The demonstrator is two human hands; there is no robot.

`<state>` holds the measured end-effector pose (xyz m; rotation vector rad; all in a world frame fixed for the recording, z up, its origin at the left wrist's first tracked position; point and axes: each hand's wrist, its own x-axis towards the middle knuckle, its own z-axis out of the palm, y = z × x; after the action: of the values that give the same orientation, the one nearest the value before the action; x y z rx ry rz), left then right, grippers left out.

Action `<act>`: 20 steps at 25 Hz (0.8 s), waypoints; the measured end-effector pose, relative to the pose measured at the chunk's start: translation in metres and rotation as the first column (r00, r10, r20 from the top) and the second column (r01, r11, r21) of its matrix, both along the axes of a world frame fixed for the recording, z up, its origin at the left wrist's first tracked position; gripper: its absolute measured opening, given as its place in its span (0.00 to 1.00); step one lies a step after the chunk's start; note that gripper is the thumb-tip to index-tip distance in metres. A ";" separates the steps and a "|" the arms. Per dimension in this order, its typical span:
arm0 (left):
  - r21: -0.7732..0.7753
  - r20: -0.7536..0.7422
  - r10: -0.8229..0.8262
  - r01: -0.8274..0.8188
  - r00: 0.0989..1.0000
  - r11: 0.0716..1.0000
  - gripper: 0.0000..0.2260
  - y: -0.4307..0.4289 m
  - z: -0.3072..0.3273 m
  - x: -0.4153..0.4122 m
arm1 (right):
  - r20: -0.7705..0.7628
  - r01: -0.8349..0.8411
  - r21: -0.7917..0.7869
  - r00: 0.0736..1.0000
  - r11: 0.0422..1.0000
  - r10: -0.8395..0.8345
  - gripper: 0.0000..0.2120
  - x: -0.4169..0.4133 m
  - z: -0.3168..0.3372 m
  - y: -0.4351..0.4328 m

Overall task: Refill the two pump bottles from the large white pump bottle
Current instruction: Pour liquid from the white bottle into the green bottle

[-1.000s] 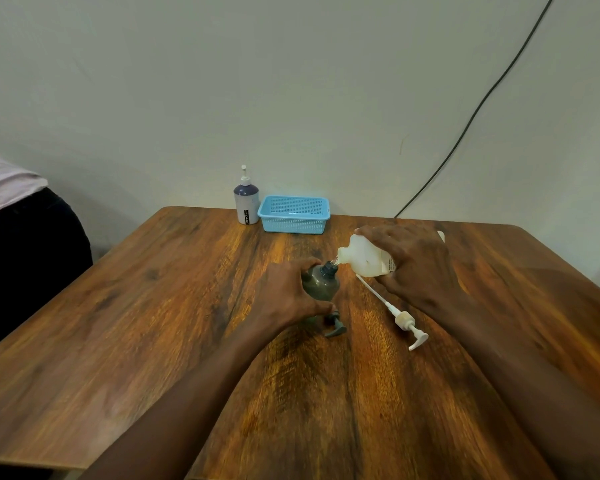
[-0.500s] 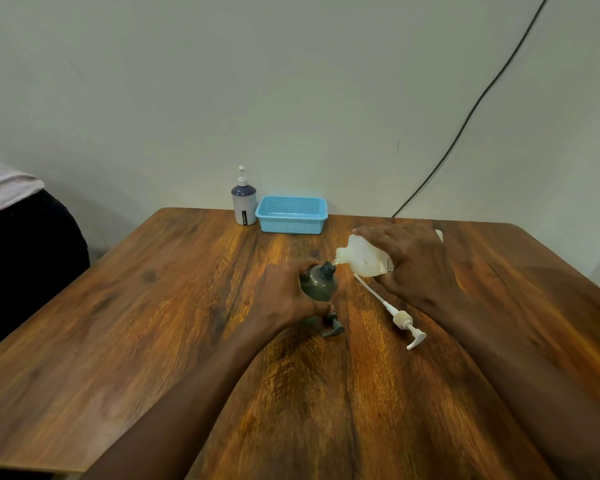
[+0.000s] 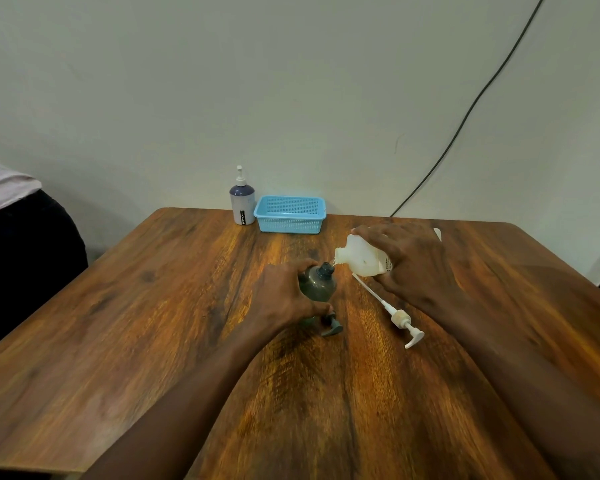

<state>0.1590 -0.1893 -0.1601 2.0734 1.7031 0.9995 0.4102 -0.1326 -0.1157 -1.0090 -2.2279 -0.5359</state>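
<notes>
White bottle [image 3: 362,259] tipped in right hand [image 3: 413,265], spout over grey bottle [image 3: 317,285] gripped by left hand [image 3: 284,299]

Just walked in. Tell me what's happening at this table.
A person is refilling a small grey bottle from a large white bottle. The left hand steadies the grey bottle upright on the wooden table; the right hand tips the white one, mouth at the grey bottle's opening. Both pumps lie on the table: the grey pump and the white pump. A purple-topped pump bottle waits beside a blue basket.
</notes>
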 end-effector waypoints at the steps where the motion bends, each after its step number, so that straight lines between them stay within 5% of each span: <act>1: -0.004 -0.004 0.004 -0.004 1.000 1.000 0.44 0.000 -0.001 0.000 | 0.000 -0.003 0.002 1.000 1.000 0.003 0.37 0.000 0.000 0.000; 20: 0.016 0.000 0.004 -0.004 1.000 1.000 0.43 -0.001 -0.002 0.000 | 0.026 0.004 0.010 1.000 1.000 -0.005 0.36 0.000 0.004 -0.003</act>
<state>0.1590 -0.1900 -0.1621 2.0808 1.7055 1.0179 0.4102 -0.1356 -0.1118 -1.0078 -2.2445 -0.5641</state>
